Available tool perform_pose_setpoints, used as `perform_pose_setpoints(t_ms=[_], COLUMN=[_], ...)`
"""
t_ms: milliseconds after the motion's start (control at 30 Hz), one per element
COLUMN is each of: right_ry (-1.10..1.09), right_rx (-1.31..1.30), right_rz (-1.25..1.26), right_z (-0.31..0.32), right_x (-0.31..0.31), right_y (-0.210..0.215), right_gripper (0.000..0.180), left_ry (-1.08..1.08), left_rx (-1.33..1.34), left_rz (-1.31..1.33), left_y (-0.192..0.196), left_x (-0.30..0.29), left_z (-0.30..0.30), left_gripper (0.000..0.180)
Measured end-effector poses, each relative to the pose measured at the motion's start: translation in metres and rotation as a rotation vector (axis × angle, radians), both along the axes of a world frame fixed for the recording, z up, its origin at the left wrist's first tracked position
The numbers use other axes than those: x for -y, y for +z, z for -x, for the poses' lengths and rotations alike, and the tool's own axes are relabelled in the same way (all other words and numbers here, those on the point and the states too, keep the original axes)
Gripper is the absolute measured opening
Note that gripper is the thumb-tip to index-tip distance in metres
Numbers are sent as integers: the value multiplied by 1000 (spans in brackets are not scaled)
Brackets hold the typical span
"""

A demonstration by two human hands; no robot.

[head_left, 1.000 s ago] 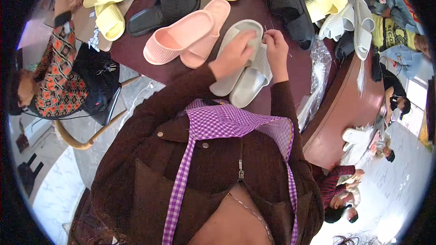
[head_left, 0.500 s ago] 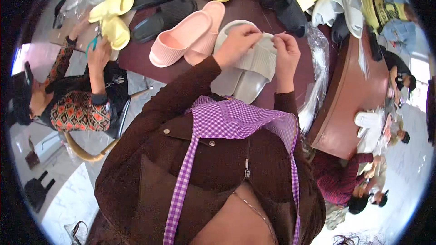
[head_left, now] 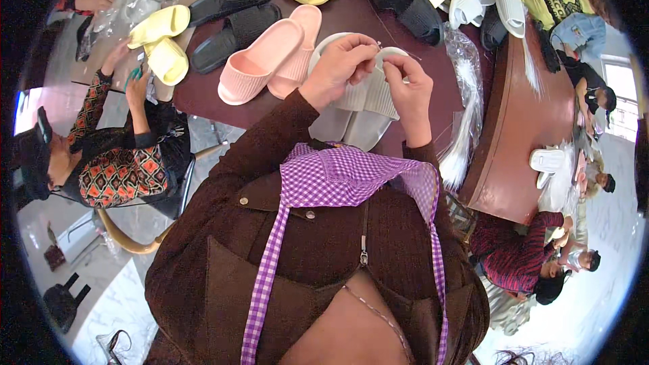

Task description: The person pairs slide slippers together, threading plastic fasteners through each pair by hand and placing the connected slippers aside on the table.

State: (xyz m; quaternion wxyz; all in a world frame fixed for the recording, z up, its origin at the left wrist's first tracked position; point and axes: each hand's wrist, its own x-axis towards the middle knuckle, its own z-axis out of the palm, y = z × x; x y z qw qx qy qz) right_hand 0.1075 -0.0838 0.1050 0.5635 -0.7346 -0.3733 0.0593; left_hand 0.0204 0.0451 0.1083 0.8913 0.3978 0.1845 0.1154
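Note:
A pair of pale grey ribbed slippers (head_left: pixel 370 100) lies on the dark red table, toes away from me and soles side by side. Above them my left hand (head_left: pixel 343 69) is closed, thumb and forefinger pinched together. Close to its right, my right hand (head_left: pixel 410 88) is pinched in the same way. A small thin piece shows at the fingertips, too fine to name. Both hands partly hide the slippers. To their left rests a pink slipper pair (head_left: pixel 262 54), one overlapping the other. A clear bag of thin white plastic strands (head_left: pixel 464 105) lies to the right.
Black slippers (head_left: pixel 236 34) and yellow slippers (head_left: pixel 167 30) lie at the left; more black slippers (head_left: pixel 404 1) and white slippers (head_left: pixel 503 0) at the far right. A person (head_left: pixel 125 176) sits at the left holding scissors (head_left: pixel 133 78). A brown table end (head_left: pixel 517 162) curves at the right.
My hands have shifted slightly left in the picture, and my left fingers have curled in more. The seated person's hand with the scissors has moved a little to the left.

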Motion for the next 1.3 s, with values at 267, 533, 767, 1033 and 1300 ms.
perform_pose_setpoints(t_ms=[267, 533, 767, 1033, 1300], right_ry=[-7, 2, -10, 5, 12], right_rx=[114, 179, 216, 250, 259], right_rz=[-9, 16, 13, 45, 44], right_z=[3, 0, 2, 2, 0], right_x=[-2, -3, -4, -2, -4], right_y=[8, 7, 13, 16, 11], right_gripper=[8, 11, 10, 9, 8], left_ry=[0, 4, -18, 39, 43], left_rx=[32, 29, 55, 54, 38], left_rz=[-51, -96, -165, -39, -53], left_y=[-1, -2, -3, -2, -1], left_x=[1, 0, 4, 6, 5], left_z=[3, 2, 2, 4, 4], left_gripper=[8, 8, 7, 6, 6])
